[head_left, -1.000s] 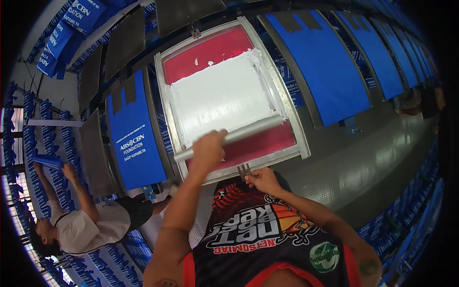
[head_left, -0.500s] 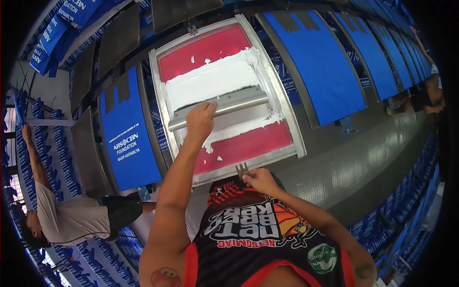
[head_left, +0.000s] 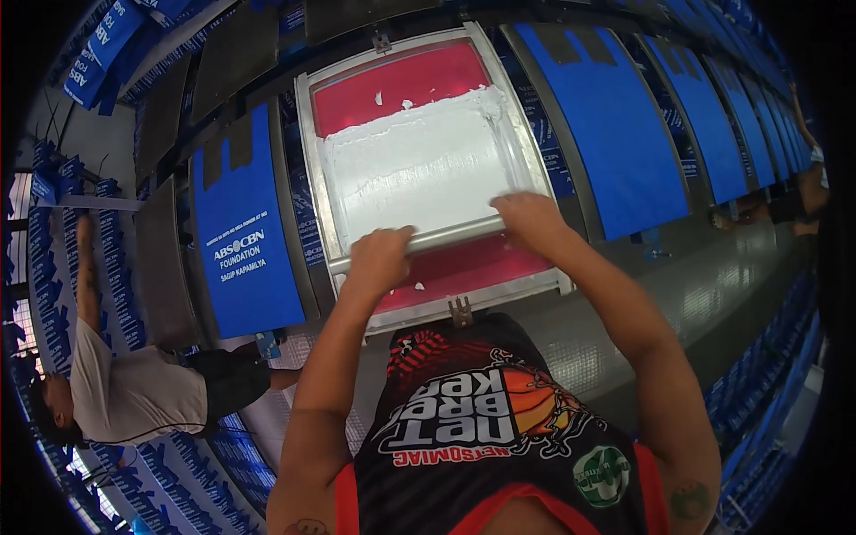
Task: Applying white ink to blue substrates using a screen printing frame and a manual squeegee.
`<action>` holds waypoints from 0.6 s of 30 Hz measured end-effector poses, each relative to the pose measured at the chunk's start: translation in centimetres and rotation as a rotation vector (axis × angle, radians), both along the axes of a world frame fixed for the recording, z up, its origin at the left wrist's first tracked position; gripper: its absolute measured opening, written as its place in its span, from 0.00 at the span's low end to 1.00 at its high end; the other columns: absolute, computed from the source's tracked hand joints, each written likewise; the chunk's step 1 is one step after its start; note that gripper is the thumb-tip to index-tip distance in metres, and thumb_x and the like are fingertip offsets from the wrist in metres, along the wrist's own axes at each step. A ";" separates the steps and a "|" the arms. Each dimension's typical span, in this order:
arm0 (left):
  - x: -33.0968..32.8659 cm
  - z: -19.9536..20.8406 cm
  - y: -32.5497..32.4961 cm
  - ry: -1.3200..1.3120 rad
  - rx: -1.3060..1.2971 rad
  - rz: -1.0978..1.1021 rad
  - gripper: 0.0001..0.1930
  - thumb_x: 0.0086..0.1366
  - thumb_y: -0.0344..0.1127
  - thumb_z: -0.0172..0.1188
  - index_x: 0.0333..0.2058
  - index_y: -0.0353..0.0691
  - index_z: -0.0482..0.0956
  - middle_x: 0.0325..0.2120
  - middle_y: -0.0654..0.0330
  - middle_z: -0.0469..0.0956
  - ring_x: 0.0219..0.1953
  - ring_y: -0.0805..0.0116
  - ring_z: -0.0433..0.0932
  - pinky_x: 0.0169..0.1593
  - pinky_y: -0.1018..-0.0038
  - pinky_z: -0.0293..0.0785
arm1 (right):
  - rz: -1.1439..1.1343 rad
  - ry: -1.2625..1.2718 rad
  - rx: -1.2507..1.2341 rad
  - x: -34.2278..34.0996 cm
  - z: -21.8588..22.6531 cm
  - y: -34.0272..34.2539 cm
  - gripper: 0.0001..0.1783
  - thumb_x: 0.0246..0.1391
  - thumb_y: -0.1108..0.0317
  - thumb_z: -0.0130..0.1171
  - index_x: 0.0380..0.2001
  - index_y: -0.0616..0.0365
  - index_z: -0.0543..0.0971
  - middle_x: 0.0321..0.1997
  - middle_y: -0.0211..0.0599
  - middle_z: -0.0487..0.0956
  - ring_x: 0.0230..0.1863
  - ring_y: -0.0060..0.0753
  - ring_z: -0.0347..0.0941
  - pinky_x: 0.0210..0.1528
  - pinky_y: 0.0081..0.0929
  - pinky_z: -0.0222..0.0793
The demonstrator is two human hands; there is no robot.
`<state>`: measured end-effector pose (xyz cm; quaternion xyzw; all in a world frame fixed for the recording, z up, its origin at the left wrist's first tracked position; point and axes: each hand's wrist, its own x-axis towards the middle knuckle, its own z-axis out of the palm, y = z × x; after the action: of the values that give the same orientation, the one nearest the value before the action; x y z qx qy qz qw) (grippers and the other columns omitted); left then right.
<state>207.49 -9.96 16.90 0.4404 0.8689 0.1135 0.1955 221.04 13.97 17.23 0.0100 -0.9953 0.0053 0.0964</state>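
Note:
A silver screen-printing frame (head_left: 312,169) with a red mesh (head_left: 401,76) lies in front of me. White ink (head_left: 415,169) covers the middle of the mesh in a broad smooth band. My left hand (head_left: 380,259) is closed round the left part of a long metal squeegee (head_left: 452,235). Slightly blurred, my right hand (head_left: 532,221) grips its right end. The squeegee lies across the near part of the mesh, its lower edge hidden. Below the frame's near edge is a metal bracket (head_left: 460,310).
Blue bag panels lie on dark boards left (head_left: 245,241) and right (head_left: 615,143) of the frame. At the far left a person (head_left: 138,392) in a light shirt reaches up beside hanging blue pieces. Part of another person (head_left: 794,209) shows at the far right.
My right hand has left the bracket by the near edge and taken hold of the squeegee. The squeegee has come nearer to me, and the white ink behind it looks smoother.

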 end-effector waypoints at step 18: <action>-5.6 -5.0 -5.7 0.392 0.108 0.043 0.13 0.47 0.28 0.60 0.35 0.43 0.81 0.22 0.53 0.80 0.32 0.58 0.81 0.58 0.57 0.62 | -0.222 -0.366 -0.092 -3.0 -3.8 2.9 0.09 0.43 0.70 0.56 0.30 0.48 0.80 0.29 0.39 0.80 0.34 0.43 0.79 0.36 0.41 0.75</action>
<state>201.87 -15.67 11.92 0.4454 0.8921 0.0764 -0.0037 218.08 16.86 13.41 -0.1052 -0.9899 0.0418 -0.0857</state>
